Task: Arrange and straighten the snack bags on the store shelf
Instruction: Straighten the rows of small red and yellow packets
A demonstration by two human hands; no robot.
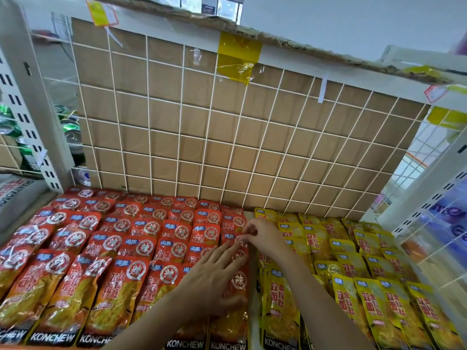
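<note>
The red snack bags (121,248) lie in overlapping rows on the left half of the shelf (253,322), from 7 to 10 o'clock. The yellow snack bags (353,263) fill the right half, toward 4 o'clock. Near the centre, on the rightmost red column, the left hand (214,271) lies flat with straight fingers, its grip wide and holding nothing. Just beyond it, toward 12 o'clock, the right hand (265,236) pinches the top edge of one red bag (238,239) in a narrow grip. Behind the bags stands a white wire grid (227,147) backed by cardboard (164,137). Green cans (70,130) show at 9 o'clock.
</note>
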